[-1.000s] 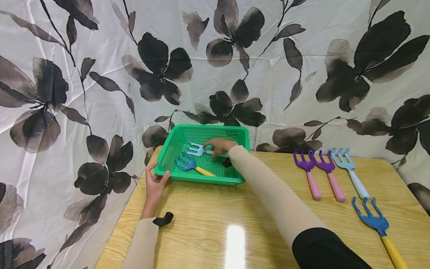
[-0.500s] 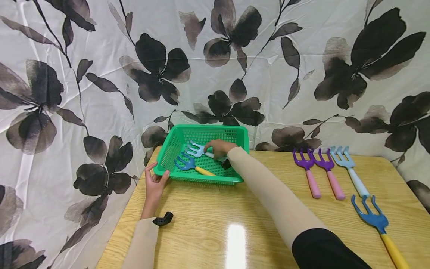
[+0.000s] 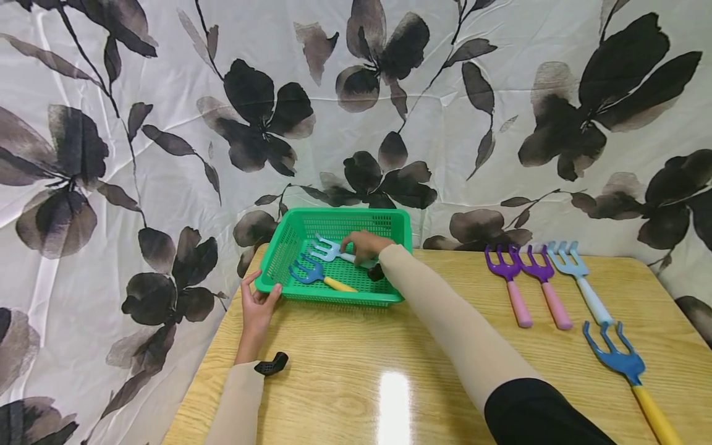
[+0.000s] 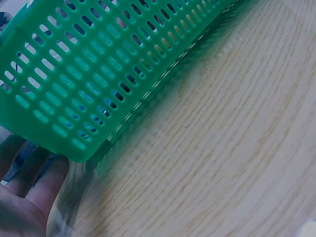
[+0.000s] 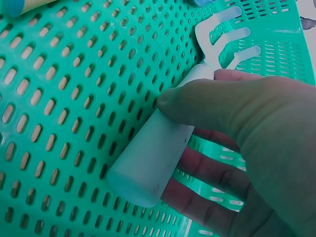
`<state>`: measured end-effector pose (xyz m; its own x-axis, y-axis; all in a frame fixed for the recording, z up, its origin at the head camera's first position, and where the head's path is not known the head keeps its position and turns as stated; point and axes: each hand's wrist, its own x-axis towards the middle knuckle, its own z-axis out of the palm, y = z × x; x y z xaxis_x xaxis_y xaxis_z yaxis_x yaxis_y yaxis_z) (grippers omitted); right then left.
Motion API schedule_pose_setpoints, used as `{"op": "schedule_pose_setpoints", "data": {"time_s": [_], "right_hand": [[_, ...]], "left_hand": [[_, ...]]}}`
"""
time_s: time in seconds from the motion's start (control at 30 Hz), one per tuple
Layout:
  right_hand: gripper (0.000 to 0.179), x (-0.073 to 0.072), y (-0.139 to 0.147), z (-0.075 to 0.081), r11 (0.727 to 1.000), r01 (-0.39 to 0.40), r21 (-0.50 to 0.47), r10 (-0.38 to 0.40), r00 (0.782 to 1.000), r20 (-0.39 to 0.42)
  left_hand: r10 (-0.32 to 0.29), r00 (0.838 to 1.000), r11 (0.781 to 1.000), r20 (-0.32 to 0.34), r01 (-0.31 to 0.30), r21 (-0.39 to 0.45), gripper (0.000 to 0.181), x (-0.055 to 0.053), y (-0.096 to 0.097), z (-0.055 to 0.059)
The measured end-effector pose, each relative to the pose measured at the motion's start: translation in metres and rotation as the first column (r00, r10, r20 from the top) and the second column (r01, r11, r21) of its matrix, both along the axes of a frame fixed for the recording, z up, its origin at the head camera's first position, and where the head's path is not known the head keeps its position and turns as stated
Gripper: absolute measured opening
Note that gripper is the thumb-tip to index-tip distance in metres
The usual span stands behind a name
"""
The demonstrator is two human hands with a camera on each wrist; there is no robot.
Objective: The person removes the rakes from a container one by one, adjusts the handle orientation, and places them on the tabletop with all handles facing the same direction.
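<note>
Right hand (image 3: 364, 245), thumb and fingers clasped about the pale handle of a light-blue hand fork (image 3: 329, 251), tines toward 10 o'clock; fork and hand both within a rectangular green perforated plastic basket (image 3: 334, 295); left hand (image 3: 258, 303), thumb and fingers gripping the basket's corner at 8 o'clock, just beside the table's left edge; one blue fork with yellow handle (image 3: 318, 274), near the grasped fork at 7 o'clock, also inside, along the near wall; wood-grain table (image 3: 322, 364), its surface extending from the near rim toward 6 o'clock; well apart at 3 o'clock, two purple forks with pink handles (image 3: 518, 303) and a second light-blue fork (image 3: 593, 301); at 4 o'clock, a second blue-and-yellow fork (image 3: 625, 364); behind, at 12 o'clock, white floral-printed cloth (image 3: 445, 136), near the basket's far rim.
</note>
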<state>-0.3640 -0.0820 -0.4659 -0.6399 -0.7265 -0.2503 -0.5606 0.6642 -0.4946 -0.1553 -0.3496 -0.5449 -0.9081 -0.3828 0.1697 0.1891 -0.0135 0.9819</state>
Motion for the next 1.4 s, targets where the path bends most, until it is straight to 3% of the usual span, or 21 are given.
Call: {"op": "schedule_pose_setpoints", "data": {"time_s": [0.23,0.7,1.07,1.4], "right_hand": [[0.05,0.0,0.003,0.012,0.999,-0.018,0.043,0.019,1.0,-0.013],[0.049,0.014,0.024,0.079,0.99,-0.133,-0.055,0.129,0.989,-0.073],[0.048,0.039,0.065,0.109,0.981,-0.178,-0.081,0.17,0.98,-0.102],[0.049,0.063,0.121,0.13,0.985,-0.118,-0.122,0.106,0.989,-0.099]], "left_hand": [[-0.001,1.0,1.0,-0.022,0.001,0.0,0.069,-0.001,0.003,0.0],[0.004,1.0,1.0,-0.016,-0.005,-0.014,0.071,-0.001,-0.001,0.001],[0.0,1.0,1.0,0.006,0.0,-0.002,0.071,0.005,0.002,0.002],[0.011,1.0,1.0,0.012,-0.01,-0.019,0.073,0.005,0.003,0.003]]}}
